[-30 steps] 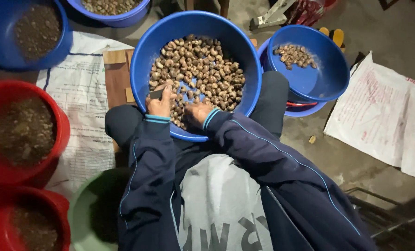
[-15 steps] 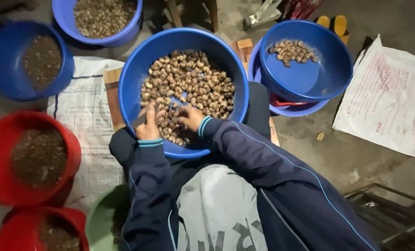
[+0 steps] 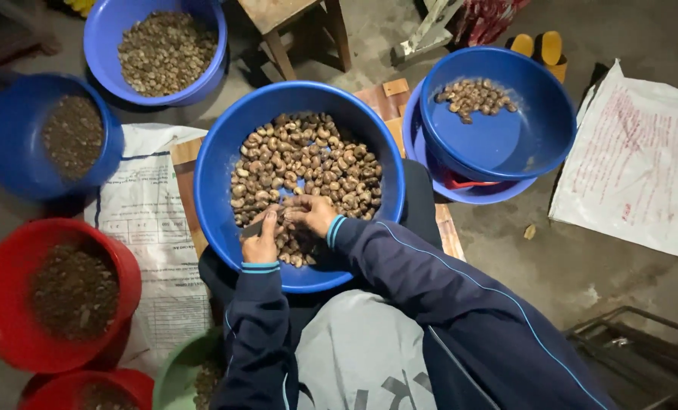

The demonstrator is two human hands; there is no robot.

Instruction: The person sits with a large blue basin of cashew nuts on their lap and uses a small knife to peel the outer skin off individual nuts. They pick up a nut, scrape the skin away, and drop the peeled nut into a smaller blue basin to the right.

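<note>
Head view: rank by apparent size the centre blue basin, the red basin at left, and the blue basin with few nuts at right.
1. centre blue basin, largest, though nearest the camera.
2-3. right blue basin and red basin look alike; unranked.

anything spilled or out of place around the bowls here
Little stands out. One small brown scrap lies loose on the floor right of the stacked blue bowls, apart from them. The nuts stay inside the big blue bowl, where the left hand and right hand work.
</note>
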